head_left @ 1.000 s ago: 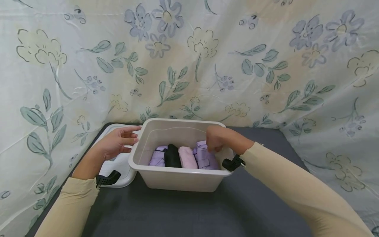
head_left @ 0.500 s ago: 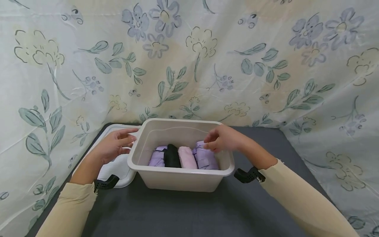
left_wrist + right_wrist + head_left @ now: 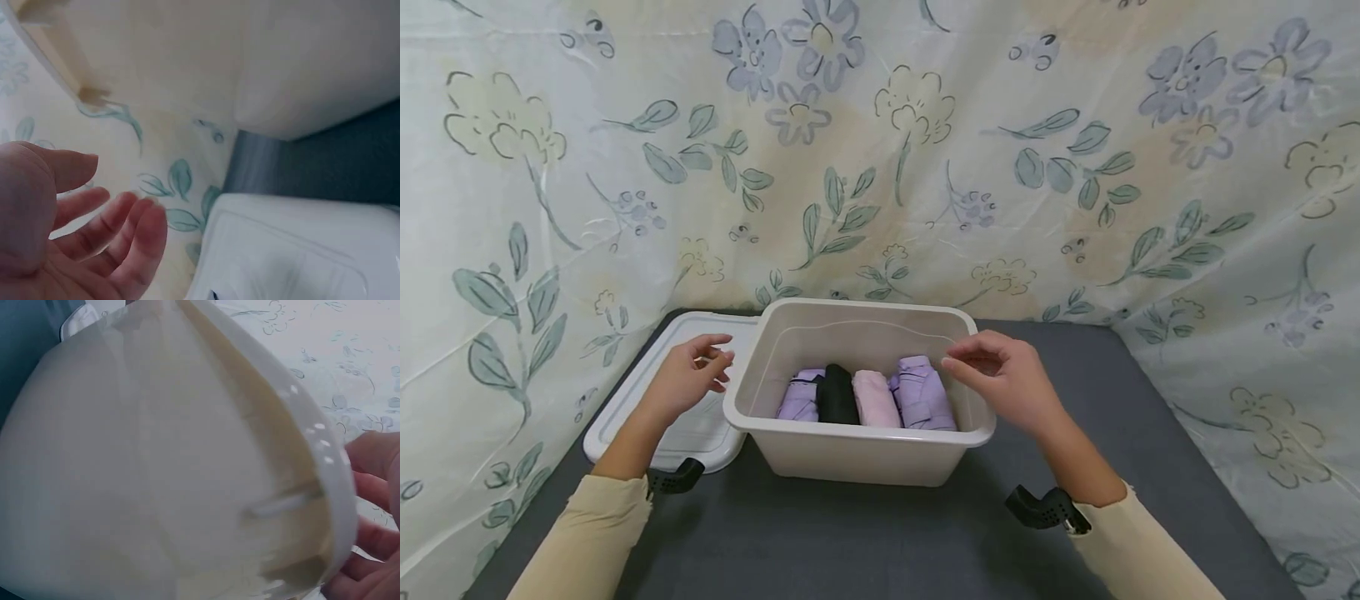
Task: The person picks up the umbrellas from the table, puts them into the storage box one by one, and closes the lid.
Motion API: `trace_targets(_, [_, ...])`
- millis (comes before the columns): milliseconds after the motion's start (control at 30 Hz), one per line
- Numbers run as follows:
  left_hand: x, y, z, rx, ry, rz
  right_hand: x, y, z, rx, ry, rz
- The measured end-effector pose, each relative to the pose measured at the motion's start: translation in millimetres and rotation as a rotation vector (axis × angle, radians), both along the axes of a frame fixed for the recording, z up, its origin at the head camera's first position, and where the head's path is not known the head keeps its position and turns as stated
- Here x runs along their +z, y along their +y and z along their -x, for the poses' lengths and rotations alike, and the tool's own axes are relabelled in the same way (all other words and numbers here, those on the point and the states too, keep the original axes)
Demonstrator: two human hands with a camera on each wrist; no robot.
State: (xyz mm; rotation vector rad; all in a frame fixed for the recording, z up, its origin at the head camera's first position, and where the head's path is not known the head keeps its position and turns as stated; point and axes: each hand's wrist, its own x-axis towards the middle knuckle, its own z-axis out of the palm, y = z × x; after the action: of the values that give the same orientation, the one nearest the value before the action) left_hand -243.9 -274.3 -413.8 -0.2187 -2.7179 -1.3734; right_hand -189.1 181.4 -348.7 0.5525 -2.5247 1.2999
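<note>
Storage bin (image 3: pixel 857 454): a beige plastic tub, upright at the middle of the dark grey worktop (image 3: pixel 880 542), open side up, so its contents are in full view from above.
Contents: four rolled or folded garments packed side by side along the near wall: a lilac one (image 3: pixel 800 398), a black one (image 3: pixel 837 395), a pale pink one (image 3: pixel 875 398) and a purple one (image 3: pixel 922 393). They stand on edge, each propping its neighbour, which keeps the row tidy; the far half of the bin shows bare floor.
Lid (image 3: pixel 647 398): white, lying flat on the worktop just left of the bin, partly under the left hand, clear of the opening.
Left hand (image 3: pixel 688 379): hovers over the lid beside the bin's left wall; grip spread and relaxed, fingers loosely bent, holding nothing. The left wrist view confirms an empty palm (image 3: pixel 69 231) above the lid (image 3: pixel 294 250).
Right hand (image 3: pixel 1011 379): above the bin's right rim, fingers loosely bent, thumb near forefinger, nothing between them; grip empty.
Backdrop: floral sheet (image 3: pixel 880 167) hung behind and at both sides.
</note>
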Motion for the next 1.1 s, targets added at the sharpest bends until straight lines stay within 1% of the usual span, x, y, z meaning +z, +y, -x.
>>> trace_targets(100, [-5.7,-1.2,0.5,0.037,0.065,0.106,-10.1,1.5,-8.7,-0.040,0.109,0.043])
trace_targets(233, [-11.8,-3.9,1.5,0.073,0.128,0.225,-22.3,1.0,-20.5,-0.097,0.202,0.092])
trace_targets(333, [-15.3,-6.8,2.5,0.082,0.162,0.282,-29.4,-1.0,-29.4,-0.128,0.296,0.065])
trace_targets(433, [-19.0,-10.5,5.4,0.080,0.188,0.323,-35.9,-3.6,-37.2,-0.132,0.397,0.018])
trace_targets(500, [-21.5,-13.3,7.5,0.080,0.200,0.349,-40.1,-5.2,-41.3,-0.111,0.432,0.023])
trace_targets(667, [-27.5,-22.2,13.1,0.095,0.216,0.410,-49.6,-6.3,-47.6,-0.064,0.481,0.045])
trace_targets(800, [-31.0,-30.2,17.1,0.103,0.209,0.434,-57.5,-4.0,-48.9,-0.015,0.539,0.041])
trace_targets(933, [-34.7,-38.2,22.2,0.085,0.197,0.457,-63.7,-2.2,-50.3,0.042,0.581,0.044])
trace_targets(1100, [-37.1,-44.3,26.3,0.067,0.168,0.487,-69.9,-1.1,-48.7,0.068,0.650,0.058])
